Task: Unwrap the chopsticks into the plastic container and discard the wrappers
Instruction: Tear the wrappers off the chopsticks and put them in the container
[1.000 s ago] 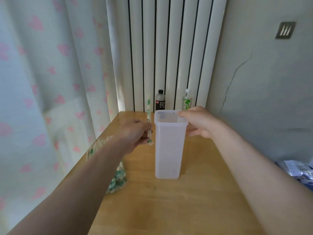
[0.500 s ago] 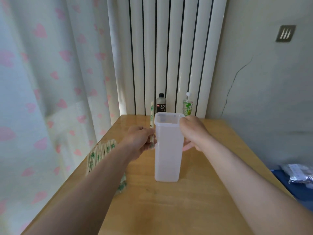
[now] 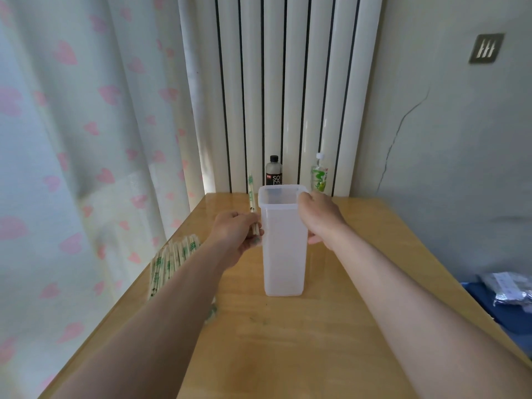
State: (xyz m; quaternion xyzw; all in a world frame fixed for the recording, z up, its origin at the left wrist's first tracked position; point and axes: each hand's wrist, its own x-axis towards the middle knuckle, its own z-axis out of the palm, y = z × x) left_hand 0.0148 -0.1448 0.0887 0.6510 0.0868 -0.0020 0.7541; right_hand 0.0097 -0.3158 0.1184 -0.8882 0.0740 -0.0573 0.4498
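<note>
Translucent plastic container (image 3: 283,246) is gripped at its rim by the right hand (image 3: 319,217) on the tabletop (image 3: 288,341), while wrapped chopsticks (image 3: 251,197) are pinched upright by the left hand (image 3: 236,231).

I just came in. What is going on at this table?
A person is working at a wooden table. The left hand holds one pair of chopsticks upright, apparently in its wrapper, beside a tall plastic container. The right hand grips the container at its rim. No chopsticks show inside it. A pile of wrapped chopsticks lies near the table's left edge. A dark bottle and a green bottle stand at the back.
</note>
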